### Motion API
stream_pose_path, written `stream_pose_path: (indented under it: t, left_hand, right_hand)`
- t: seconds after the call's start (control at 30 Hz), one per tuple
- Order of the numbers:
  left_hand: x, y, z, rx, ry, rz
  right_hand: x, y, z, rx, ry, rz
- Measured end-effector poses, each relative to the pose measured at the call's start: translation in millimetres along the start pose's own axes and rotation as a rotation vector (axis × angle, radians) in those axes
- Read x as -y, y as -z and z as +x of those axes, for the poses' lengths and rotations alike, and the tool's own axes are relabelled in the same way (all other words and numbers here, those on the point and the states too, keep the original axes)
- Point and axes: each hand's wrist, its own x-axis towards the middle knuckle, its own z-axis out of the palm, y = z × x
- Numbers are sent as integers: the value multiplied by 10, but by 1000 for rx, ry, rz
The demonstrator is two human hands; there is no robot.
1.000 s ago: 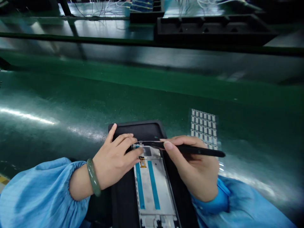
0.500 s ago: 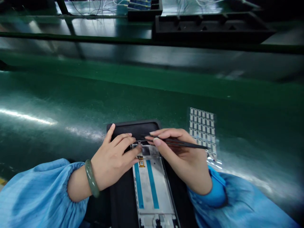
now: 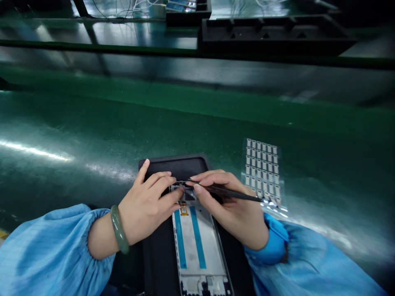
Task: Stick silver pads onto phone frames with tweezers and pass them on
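A silver phone frame (image 3: 212, 246) with two blue strips lies in a black tray (image 3: 157, 263). My left hand (image 3: 148, 205) rests over the frame's upper left corner, fingers spread, with thumb and fingertips on its top edge. My right hand (image 3: 234, 205) pinches black tweezers (image 3: 236, 194) between thumb and fingers. The tweezers' tips reach the frame's top edge near my left fingertips; anything between them is too small to make out. A small orange flex part (image 3: 184, 209) sits on the frame between the strips.
A clear sheet of small pale pieces in rows (image 3: 263, 164) lies on the green table (image 3: 123, 123) to the right, beyond my right hand. A long black compartmented tray (image 3: 274, 39) stands at the back, beside a smaller black box (image 3: 188, 18) and white cables (image 3: 135, 6).
My right hand has moved a little left and down, bringing the tweezers' tips onto the frame's top edge. My left hand stays in nearly the same place.
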Motion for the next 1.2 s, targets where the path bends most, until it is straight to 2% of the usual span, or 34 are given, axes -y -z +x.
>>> stream_pose_path:
  t: [0.17,0.33,1.2]
  left_hand:
    - [1,-3,7,-3,-1,6]
    - [1,-3,5,9,1,8]
    - [17,-36,-3,4,-5,36]
  right_hand:
    - [-13,-16,-10,13,30,-25]
    - [-23,6,-20,-32,31,22]
    - [34,21,76,44,60,-115]
